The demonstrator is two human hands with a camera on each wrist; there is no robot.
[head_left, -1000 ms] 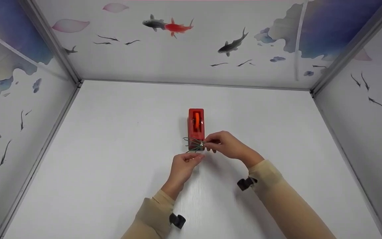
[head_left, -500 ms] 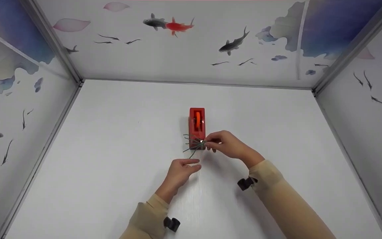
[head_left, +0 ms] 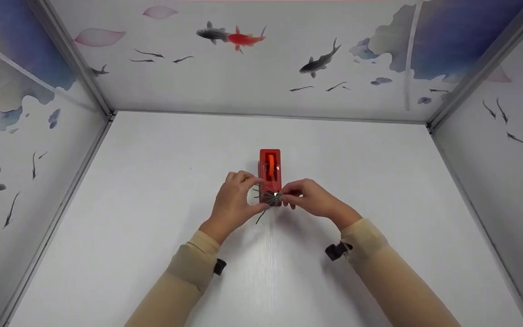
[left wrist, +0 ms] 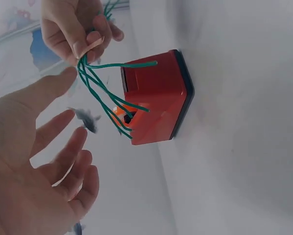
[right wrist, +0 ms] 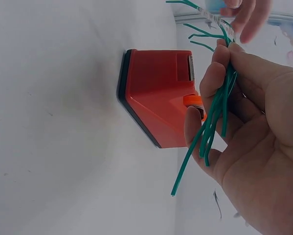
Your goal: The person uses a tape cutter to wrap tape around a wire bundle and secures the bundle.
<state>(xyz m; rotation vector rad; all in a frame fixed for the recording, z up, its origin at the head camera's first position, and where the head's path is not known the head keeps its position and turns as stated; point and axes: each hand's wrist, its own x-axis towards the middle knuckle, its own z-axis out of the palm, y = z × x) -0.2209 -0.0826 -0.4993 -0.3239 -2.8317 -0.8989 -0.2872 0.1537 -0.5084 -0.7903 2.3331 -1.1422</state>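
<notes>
Thin green wires (right wrist: 217,110) gather in a bundle that my right hand (head_left: 309,198) pinches between thumb and fingertips. Their loose ends fan out on both sides of the grip. A narrow pale strip (right wrist: 215,18), looking like clear tape, lies along the wires beside the right fingertips. My left hand (head_left: 233,200) has its thumb and index finger spread around the fanned ends; in the left wrist view its other fingers are loosely bent and hold nothing. Just behind and beneath the bundle stands a red tape dispenser (right wrist: 156,90), partly covered by wires and fingers in the head view.
An orange tape roll (head_left: 271,166) sits in the dispenser, and its toothed cutter (right wrist: 191,67) faces my hands. The white tabletop (head_left: 152,181) runs to printed walls (head_left: 261,91) at the back and both sides.
My left hand first drew back from the wire ends, then moved up and left with thumb and fingers spread wider. The right hand has kept its pinch in place.
</notes>
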